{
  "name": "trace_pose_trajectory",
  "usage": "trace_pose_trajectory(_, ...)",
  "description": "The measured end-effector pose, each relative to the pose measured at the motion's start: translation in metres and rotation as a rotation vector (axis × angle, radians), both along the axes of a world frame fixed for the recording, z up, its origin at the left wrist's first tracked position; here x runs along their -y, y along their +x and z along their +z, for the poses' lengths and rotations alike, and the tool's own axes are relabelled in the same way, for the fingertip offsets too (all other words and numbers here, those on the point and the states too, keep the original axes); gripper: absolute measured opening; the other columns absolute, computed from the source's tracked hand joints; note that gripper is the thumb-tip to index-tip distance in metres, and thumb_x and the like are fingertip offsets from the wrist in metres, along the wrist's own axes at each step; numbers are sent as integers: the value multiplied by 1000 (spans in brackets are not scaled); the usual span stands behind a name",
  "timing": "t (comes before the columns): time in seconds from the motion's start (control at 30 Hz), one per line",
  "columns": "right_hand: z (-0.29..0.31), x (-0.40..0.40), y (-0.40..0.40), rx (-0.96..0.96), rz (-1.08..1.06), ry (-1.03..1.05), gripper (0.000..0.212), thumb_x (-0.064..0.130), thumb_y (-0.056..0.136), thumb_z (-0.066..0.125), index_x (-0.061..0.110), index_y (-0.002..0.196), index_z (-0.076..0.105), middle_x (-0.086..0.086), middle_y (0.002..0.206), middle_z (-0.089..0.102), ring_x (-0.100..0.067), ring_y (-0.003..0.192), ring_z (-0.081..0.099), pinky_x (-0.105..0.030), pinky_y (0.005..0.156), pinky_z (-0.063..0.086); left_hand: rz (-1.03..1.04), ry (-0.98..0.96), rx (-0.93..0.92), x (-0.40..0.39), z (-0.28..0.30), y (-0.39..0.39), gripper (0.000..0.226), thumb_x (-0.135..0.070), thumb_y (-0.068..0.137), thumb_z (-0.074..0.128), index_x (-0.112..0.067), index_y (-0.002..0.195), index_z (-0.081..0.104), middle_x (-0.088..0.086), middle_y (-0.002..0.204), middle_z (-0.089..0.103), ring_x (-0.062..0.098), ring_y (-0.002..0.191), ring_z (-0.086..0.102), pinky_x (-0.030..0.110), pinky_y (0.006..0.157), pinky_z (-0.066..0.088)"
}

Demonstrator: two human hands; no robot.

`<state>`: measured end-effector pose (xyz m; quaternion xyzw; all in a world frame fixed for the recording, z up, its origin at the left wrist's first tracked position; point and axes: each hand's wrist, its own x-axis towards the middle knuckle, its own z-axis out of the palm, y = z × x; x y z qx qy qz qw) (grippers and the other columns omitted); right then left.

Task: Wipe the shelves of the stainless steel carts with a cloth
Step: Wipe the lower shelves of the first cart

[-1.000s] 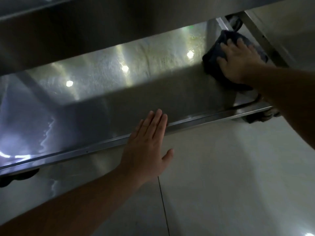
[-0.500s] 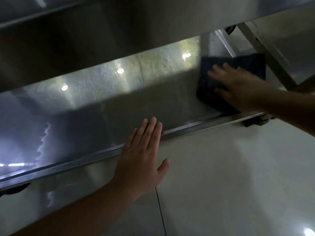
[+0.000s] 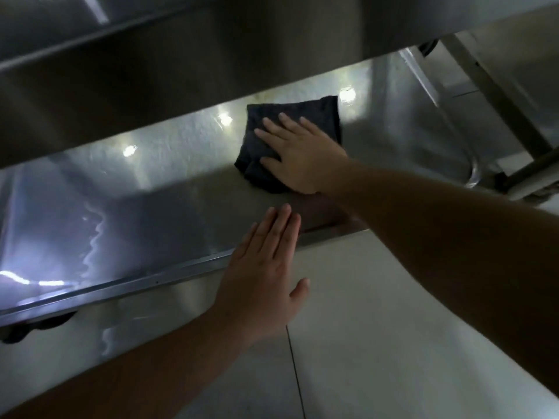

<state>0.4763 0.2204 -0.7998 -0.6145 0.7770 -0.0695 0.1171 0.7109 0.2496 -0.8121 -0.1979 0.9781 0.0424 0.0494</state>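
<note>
Fingers of the left hand (image 3: 260, 276) lie flat and straight over the front edge of the bottom cart shelf (image 3: 121, 189). Just past them, the right hand (image 3: 298, 152) presses flat on a dark cloth (image 3: 290, 116) lying on that shelf.

Right hand (image 3: 298, 154) flat with fingers spread, arm extended; left hand (image 3: 266, 273) open, fingers straight and together.

Right hand (image 3: 302, 152) flat on dark cloth (image 3: 290, 116) on lower shelf (image 3: 151, 189); left hand (image 3: 263, 276) open over its rim.
</note>
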Motion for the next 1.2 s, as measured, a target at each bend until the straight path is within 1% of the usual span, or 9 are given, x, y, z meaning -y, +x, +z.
trace_pose_trajectory(0.13,7,-48,-81,-80,-373,-18,63,50,107,31,23,163,24,-7,172,18,-33,157,15,-52,127,13,0,29,-19,-2,3,-1,103,-56,91,56,-14,171,6,4,179,-4,20,165,-7,38,132,1)
trace_pose_trajectory(0.3,9,-66,-99,-35,-805,81,72,52,105,19,16,166,9,-8,174,1,-34,159,-4,-53,128,-2,-3,61,-21,0,1,0,106,-57,90,56,-15,171,1,4,178,-10,20,164,-11,41,133,1)
trace_pose_trajectory(0.4,5,-23,-53,0,-741,70,75,54,103,20,15,166,8,-9,174,1,-35,159,-3,-53,127,0,-2,73,-4,0,-1,-1,109,-58,91,56,-16,170,-6,3,178,-15,20,163,-15,42,133,-1)
trace_pose_trajectory(0.53,-3,44,34,13,-140,42,72,58,104,21,25,166,6,-2,174,-2,-28,160,-6,-48,126,-3,-7,90,32,1,-1,-1,110,-58,93,56,-16,169,-12,5,177,-19,21,162,-19,42,132,-5)
trace_pose_trajectory(0.63,-4,54,53,12,34,55,68,60,105,16,30,166,5,6,174,-2,-20,160,-6,-44,126,-6,-32,123,66,7,3,-1,107,-58,96,53,-15,168,-14,5,176,-22,20,161,-25,40,130,-11)
trace_pose_trajectory(0.8,2,-13,-15,-39,-216,25,72,60,100,18,29,165,14,2,174,9,-24,160,5,-48,127,5,-20,217,64,13,10,-3,108,-53,95,57,-21,169,-15,-3,174,-28,13,159,-27,33,128,-17)
trace_pose_trajectory(0.93,7,-96,-75,-33,-605,48,69,57,105,27,26,165,17,-2,174,10,-30,159,7,-53,127,7,-13,371,-65,21,17,-1,100,-43,96,63,-21,171,0,-6,179,-8,8,162,-15,32,131,-5)
trace_pose_trajectory(1.03,10,-111,-65,-38,-728,85,65,51,109,28,23,166,11,-5,174,5,-31,159,2,-53,128,4,58,371,-222,46,23,25,85,-39,104,58,-22,171,10,-5,179,8,3,160,-9,22,128,-6)
trace_pose_trajectory(1.2,16,-72,-11,3,-734,102,68,51,109,27,18,166,11,-7,174,3,-34,159,0,-53,128,3,368,167,-184,130,28,112,72,-43,110,46,-13,170,18,7,178,13,24,164,6,47,132,13)
